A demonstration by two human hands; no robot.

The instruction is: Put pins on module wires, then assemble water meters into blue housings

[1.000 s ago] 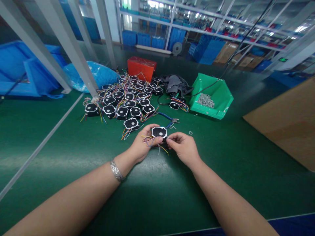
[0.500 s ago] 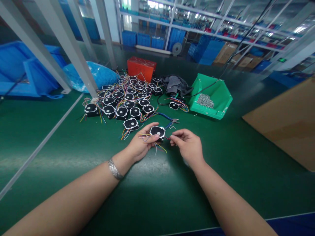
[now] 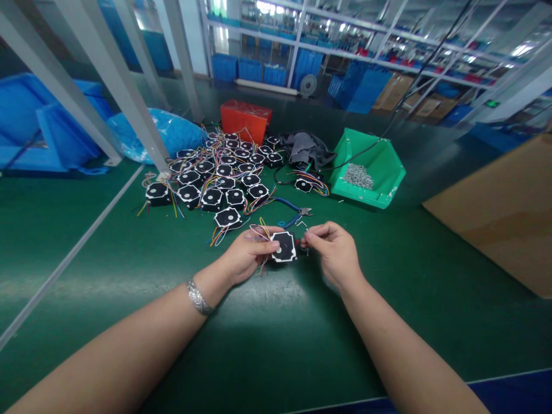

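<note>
My left hand (image 3: 250, 253) grips a small square motor (image 3: 283, 247) with a black face and white frame, thumb on its face and fingers beneath. Thin coloured wires (image 3: 261, 229) stick out around those fingers. At the motor's right side my right hand (image 3: 334, 250) is closed in a pinch. A tiny red bit shows between the motor and those fingertips; what they pinch is too small to make out. Just beyond the hands lie blue-handled cutting pliers (image 3: 297, 213), partly hidden, with a few small white or metal bits beside them.
Several similar motors with coloured wires (image 3: 226, 183) crowd the green tabletop (image 3: 276, 345) ahead. Behind them stand a red box (image 3: 245, 121), a dark cloth (image 3: 306, 148) and a green bin (image 3: 388, 172) of small metal parts. A grey post (image 3: 125, 86) rises at left; cardboard (image 3: 495, 213) stands at right.
The motor has turned in my left hand, its face now more upright and a little further right and lower. My right hand has shifted slightly right, still pinched.
</note>
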